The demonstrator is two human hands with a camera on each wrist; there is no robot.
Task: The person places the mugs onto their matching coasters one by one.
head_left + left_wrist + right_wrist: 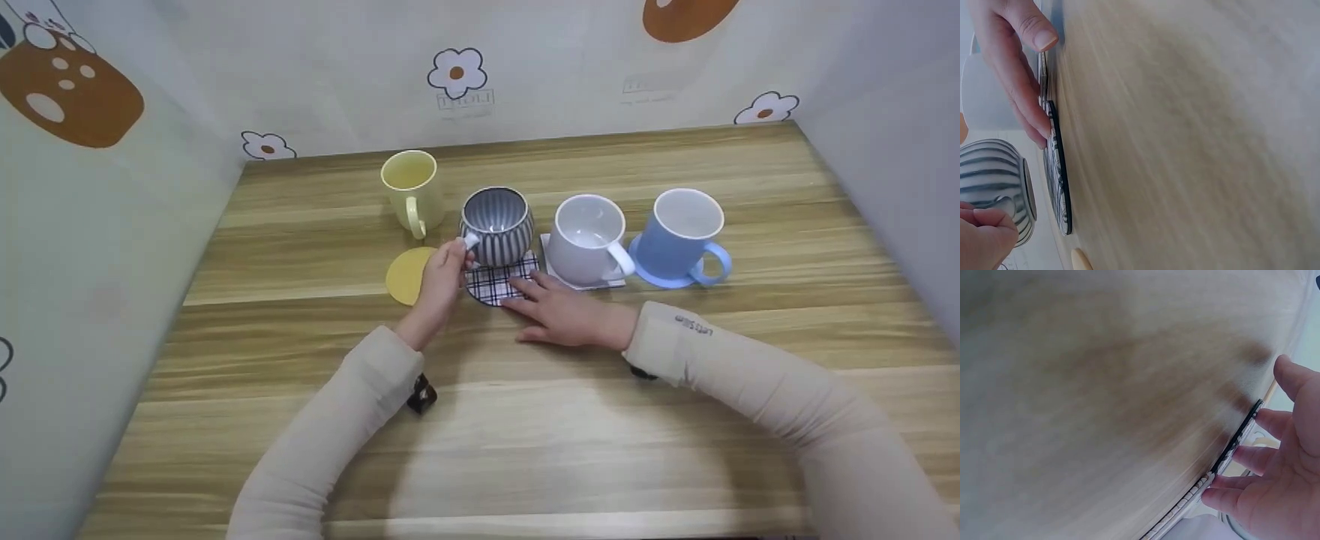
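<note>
My left hand [441, 286] pinches the handle of a grey-and-white striped mug [504, 238]. In the left wrist view the mug's base [1028, 188] hangs apart from a black-edged plaid coaster [1058, 174], which lies flat on the table. My right hand [564, 311] has its fingers stretched out, and its fingertips [1268, 419] touch the near and right part of that coaster. Left of the plaid coaster lies a round yellow coaster [403, 277], partly hidden by my left hand. A white mug [589, 247] stands on a white coaster [553, 271], just beyond my right hand.
A pale yellow mug [420, 199] stands on the wooden table [525, 435] behind the yellow coaster. At the right, a blue mug [671, 244] rests on a blue coaster [637, 255]. A patterned wall [562, 82] closes off the back.
</note>
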